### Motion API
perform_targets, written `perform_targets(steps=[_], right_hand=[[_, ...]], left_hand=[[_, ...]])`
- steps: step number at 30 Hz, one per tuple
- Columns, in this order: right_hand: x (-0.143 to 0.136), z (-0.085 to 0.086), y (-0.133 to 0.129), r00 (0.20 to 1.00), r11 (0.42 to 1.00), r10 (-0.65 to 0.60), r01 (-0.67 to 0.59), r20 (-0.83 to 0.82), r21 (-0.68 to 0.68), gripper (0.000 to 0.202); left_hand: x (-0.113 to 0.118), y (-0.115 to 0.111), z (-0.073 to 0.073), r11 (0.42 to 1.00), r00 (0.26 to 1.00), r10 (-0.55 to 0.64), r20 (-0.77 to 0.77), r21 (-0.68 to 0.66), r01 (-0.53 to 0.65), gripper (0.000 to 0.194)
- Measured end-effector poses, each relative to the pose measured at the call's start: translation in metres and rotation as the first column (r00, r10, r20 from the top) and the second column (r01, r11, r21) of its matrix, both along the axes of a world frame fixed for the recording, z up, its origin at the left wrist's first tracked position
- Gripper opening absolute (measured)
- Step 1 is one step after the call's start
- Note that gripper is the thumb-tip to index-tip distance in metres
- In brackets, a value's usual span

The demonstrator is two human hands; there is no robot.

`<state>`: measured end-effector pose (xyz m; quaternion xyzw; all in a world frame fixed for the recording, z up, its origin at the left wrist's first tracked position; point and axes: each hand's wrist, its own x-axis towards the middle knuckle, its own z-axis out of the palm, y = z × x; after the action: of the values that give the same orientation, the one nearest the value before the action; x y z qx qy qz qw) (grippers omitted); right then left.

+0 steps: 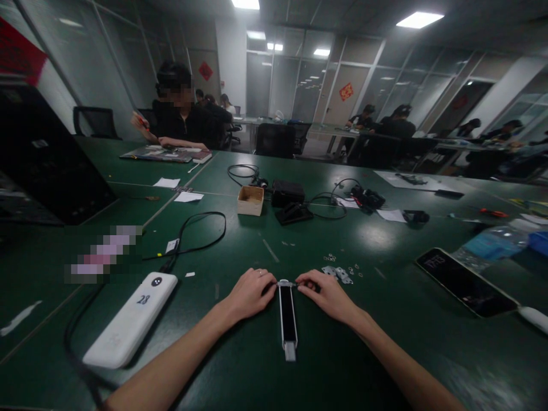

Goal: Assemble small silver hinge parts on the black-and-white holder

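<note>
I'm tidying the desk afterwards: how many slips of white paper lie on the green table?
4 clear ones: a white paper slip far left, a second slip beside it, a third slip by the black cables and a small tag on the power-bank cord; others farther off may be hidden.

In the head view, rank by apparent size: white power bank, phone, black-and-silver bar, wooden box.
1. White power bank.
2. Phone, similar in size, so unsure.
3. Black-and-silver bar.
4. Wooden box, farther away, so its rank is unsure.
</note>
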<state>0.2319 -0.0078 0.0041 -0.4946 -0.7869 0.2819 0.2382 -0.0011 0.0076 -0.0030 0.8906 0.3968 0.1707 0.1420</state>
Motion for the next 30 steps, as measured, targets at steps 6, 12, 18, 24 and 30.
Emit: perform_targets(steps=[6,12,18,24,30], right_hand=[[0.0,0.0,0.001,1.0,1.0,0.003,-0.003,-0.001,0.019,0.012],[0.001,-0.004,0.002,1.0,0.999,0.008,-0.008,0.007,0.044,0.012],[0.002,-0.01,0.001,1.0,0.988,0.02,-0.022,0.011,0.152,0.008],[0.004,-0.016,0.004,1.0,0.989,-0.009,0.005,0.024,0.15,0.011],[0.005,-0.017,0.004,0.998,0.97,0.034,-0.044,0.048,0.239,0.009]], left_hand=[[0.0,0.0,-0.002,1.0,1.0,-0.005,0.008,0.002,0.005,0.014],[0.0,0.001,-0.001,1.0,1.0,-0.003,0.01,0.004,0.003,0.012],[0.0,0.001,-0.004,1.0,1.0,-0.009,0.013,0.012,0.009,0.012],[-0.001,0.002,-0.005,1.0,1.0,-0.013,0.016,0.008,0.013,0.011],[-0.001,0.002,-0.005,1.0,1.0,-0.014,0.015,0.003,0.014,0.012]])
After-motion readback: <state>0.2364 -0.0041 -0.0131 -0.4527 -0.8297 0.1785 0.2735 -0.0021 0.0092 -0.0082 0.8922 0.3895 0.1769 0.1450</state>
